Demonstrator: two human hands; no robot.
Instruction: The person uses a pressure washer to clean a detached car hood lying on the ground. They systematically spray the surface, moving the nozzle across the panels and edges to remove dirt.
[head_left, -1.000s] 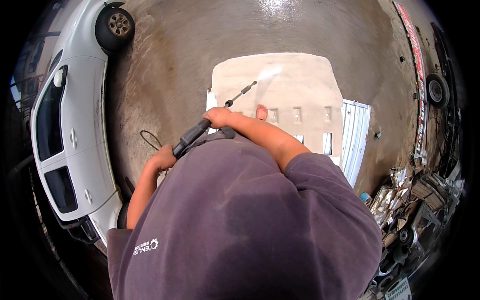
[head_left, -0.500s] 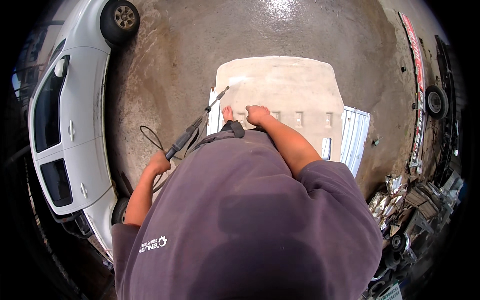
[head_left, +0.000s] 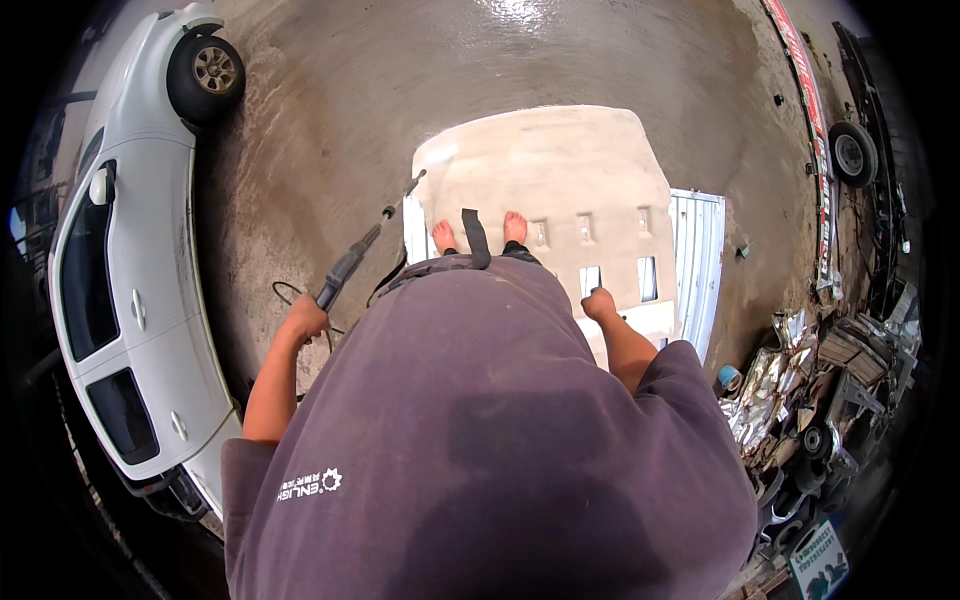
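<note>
My left hand (head_left: 303,318) is closed round the rear grip of a dark pressure washer gun (head_left: 345,268). Its thin lance points forward and right, with the nozzle over the left edge of a large beige moulded panel (head_left: 545,160), which looks like a car headliner. A dark hose loops beside that hand. By my right hip, above the panel's near part with its rectangular cutouts, my right hand (head_left: 601,304) is closed. A small dark bit shows at its fingers, too small to name. My bare feet stand on the panel, and a black strap (head_left: 475,237) hangs from my waist.
White ribbed metal sheet (head_left: 700,265) shows from under the panel. A white car (head_left: 165,270) with a bare front wheel stands at left. Scrap metal (head_left: 775,385) is piled at lower right, near a loose wheel (head_left: 853,154) and a long red-and-white board (head_left: 822,150). The concrete floor is wet.
My right hand has drawn back from in front of my waist to beside my right hip. The washer gun has shifted slightly left, still in my left hand. The black strap now hangs forward.
</note>
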